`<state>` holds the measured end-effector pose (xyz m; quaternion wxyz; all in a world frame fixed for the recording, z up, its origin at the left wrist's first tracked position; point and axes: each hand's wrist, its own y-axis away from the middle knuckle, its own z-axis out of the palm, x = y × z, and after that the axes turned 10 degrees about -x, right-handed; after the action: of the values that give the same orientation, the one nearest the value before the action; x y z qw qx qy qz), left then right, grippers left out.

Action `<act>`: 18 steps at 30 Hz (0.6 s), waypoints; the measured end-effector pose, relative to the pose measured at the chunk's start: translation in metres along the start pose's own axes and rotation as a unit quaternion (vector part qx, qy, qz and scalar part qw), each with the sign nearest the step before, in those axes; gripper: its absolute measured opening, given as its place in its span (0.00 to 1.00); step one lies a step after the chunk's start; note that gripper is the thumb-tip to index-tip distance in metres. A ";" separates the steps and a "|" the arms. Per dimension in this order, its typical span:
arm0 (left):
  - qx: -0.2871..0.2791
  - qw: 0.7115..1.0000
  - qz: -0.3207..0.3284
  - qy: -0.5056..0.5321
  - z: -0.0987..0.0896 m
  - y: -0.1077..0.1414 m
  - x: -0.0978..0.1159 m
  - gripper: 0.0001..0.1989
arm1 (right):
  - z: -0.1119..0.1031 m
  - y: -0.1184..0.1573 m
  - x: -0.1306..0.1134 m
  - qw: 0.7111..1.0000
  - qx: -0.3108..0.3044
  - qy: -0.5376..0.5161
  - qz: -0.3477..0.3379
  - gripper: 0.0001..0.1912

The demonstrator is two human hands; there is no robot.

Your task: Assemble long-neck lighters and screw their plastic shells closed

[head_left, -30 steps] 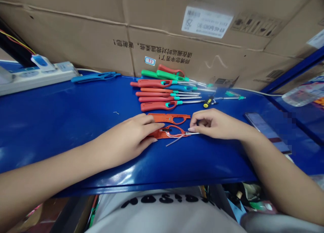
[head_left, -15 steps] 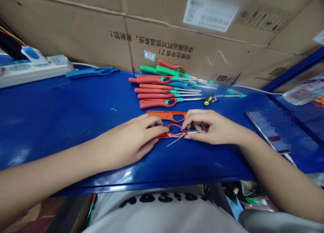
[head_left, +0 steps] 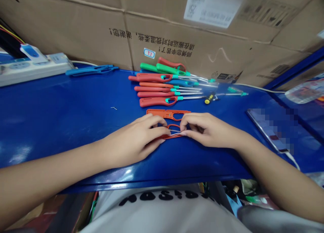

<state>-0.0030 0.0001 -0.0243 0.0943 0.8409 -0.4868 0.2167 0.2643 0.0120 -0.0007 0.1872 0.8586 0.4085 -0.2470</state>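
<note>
My left hand [head_left: 141, 135] is closed on the handle end of an orange lighter casing half [head_left: 166, 137] lying on the blue table, its fingers covering much of it. Over the casing's trigger loop, my right hand [head_left: 209, 129] pinches at the front end, with thin white wires [head_left: 174, 134] and a thin pale tube [head_left: 174, 130] running between the two hands. What sits under the right fingertips is hidden. Just beyond both hands lies a second orange casing half [head_left: 157, 113], inner side up.
Several stick lighters [head_left: 154, 102] lie behind the casings, with a small yellow-and-black part [head_left: 209, 99] by their tips. A blue casing [head_left: 88, 70] and power strip [head_left: 32, 69] are at back left, a phone [head_left: 268, 132] at right. A large carton [head_left: 88, 27] stands behind.
The thin tube has swung up from pointing toward me to lying across the trigger loop between my hands. The metal rod by my right fingers no longer shows.
</note>
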 end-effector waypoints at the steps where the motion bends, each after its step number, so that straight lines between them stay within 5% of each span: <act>1: -0.002 1.000 0.001 -0.002 0.000 0.000 0.000 0.14 | 0.000 0.000 0.000 1.000 0.002 -0.005 0.002 0.04; 18: -0.027 0.977 0.050 -0.206 -0.005 0.002 0.005 0.17 | 0.004 -0.003 0.005 0.999 0.021 -0.021 -0.015 0.04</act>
<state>-0.0038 -0.0027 -0.0177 0.0037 0.8393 -0.5429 0.0299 0.2636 0.0149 -0.0077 0.1738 0.8507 0.4120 -0.2764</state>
